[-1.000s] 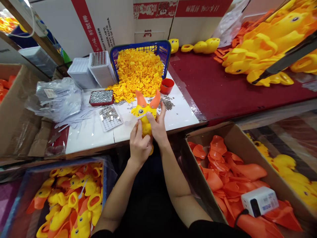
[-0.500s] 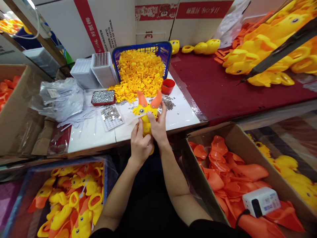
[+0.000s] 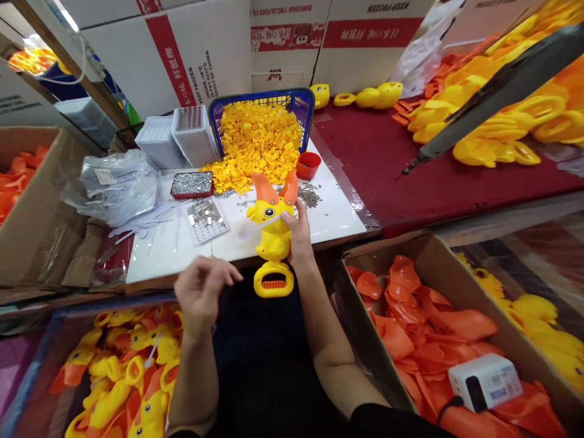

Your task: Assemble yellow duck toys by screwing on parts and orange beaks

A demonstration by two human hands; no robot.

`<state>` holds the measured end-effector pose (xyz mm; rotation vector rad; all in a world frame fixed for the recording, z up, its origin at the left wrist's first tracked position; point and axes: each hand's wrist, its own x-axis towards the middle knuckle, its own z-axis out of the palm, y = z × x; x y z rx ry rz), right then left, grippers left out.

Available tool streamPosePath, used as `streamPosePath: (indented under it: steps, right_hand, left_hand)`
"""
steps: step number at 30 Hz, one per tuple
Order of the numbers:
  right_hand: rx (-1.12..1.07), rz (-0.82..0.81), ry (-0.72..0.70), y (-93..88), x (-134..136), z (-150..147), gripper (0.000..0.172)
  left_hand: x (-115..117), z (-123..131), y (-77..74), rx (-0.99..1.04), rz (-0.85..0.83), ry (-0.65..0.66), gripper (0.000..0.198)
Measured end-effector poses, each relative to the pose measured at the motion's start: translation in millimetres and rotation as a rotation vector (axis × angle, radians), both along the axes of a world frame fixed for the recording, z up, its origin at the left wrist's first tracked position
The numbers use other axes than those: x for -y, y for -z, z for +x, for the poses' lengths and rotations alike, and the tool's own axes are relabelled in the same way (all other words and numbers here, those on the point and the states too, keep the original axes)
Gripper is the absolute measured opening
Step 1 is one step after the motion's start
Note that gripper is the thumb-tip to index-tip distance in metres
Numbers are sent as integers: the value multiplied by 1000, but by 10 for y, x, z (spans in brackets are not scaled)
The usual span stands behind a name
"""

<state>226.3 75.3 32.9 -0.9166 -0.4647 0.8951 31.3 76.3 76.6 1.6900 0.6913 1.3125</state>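
Observation:
My right hand (image 3: pixel 298 234) is closed round the side of a yellow plastic animal toy (image 3: pixel 274 243) and holds it upright over the table's front edge. The toy has orange ear-like pieces on top, a printed eye, and a ring handle with an orange ribbed insert at the bottom. A thin whitish strip (image 3: pixel 267 222) crosses its front below the eye. Left of the toy and apart from it, my left hand (image 3: pixel 203 292) hangs in the air. Its fingers are loosely bent, slightly blurred, and I see nothing in them.
Behind the toy, a blue basket (image 3: pixel 307 121) spills small yellow parts beside a red cup (image 3: pixel 309 165) and a screw tray (image 3: pixel 191 185). A dark power screwdriver (image 3: pixel 479 103) hangs at right. Below stand a carton (image 3: pixel 369 359) of orange parts and a bin of yellow toys (image 3: pixel 109 395).
My left hand has let go of the toy and moved left and down. The toy, still in my right hand, has turned slightly, and its handle now shows.

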Motion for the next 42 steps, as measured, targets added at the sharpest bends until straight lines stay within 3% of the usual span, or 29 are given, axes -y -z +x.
streamPosePath:
  steps: [2, 3, 6, 9, 20, 22, 25, 27, 29, 32, 35, 42]
  right_hand:
    - [-3, 38, -96, -39, 48, -2, 65]
    - [-7, 53, -150, -54, 70, -10, 64]
    - [-37, 90, -277, -72, 121, -45, 67]
    - [-72, 122, -327, -55, 149, -62, 69]
    - [-22, 177, -378, -78, 239, 26, 75]
    - [32, 182, -420, -66, 268, 98, 76]
    - [95, 117, -475, 8, 290, 156, 56]
    - [26, 68, -461, 83, 266, 103, 47]
    - [-115, 63, -389, 151, 213, -24, 51]
    - [-409, 83, -209, 191, 142, -226, 51]
    - [-620, 51, -208, 158, 135, -290, 53]
    - [-637, 16, -259, 107, 177, -218, 53]
  left_hand:
    - [-189, -60, -82, -112, -66, -113, 32]
    - [-285, -55, -95, -214, -87, -106, 34]
    - [-465, 30, -78, -486, -68, 27, 38]
    - [-448, 106, -52, -554, 2, 64, 43]
    - [-352, 246, 74, -436, 11, -34, 53]
    - [-392, 271, 111, -336, 13, -111, 54]
    - [-493, 321, 156, -27, -12, -316, 55]
    - [-554, 364, 169, 156, 4, -456, 57]
    - [-576, 404, 170, 223, 55, -561, 60]
    - [-515, 436, 180, 187, 127, -660, 62]
    - [-391, 424, 209, 82, 184, -710, 61]
    - [-177, 359, 200, -80, 311, -775, 58]
